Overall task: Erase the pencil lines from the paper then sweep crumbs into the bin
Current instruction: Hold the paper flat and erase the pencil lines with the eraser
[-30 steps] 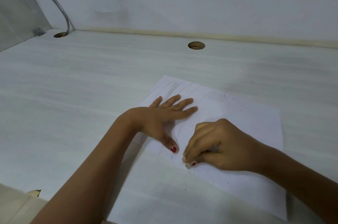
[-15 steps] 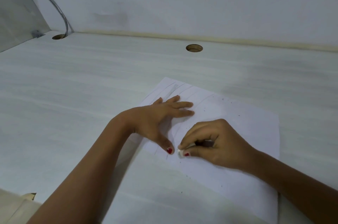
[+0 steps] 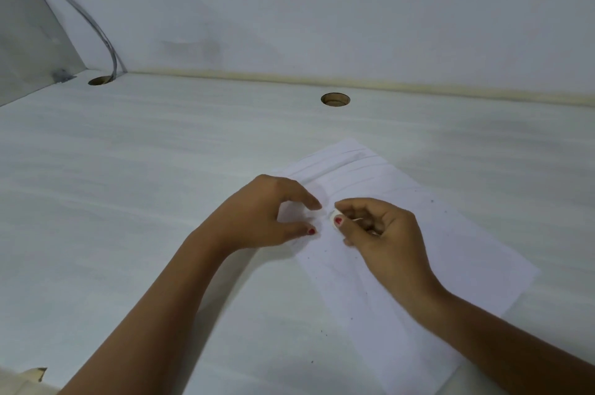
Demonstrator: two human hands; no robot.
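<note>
The paper lies on the bench under both hands and runs on past the right hand toward the near right. The left hand rests on the paper's left part, and the eraser, pinched by the right hand, sits between the two. Crumbs lie on the paper behind and before the right hand. A hole in the bench sits well behind the hands, and a second hole, far left of the left hand, takes a cable.
</note>
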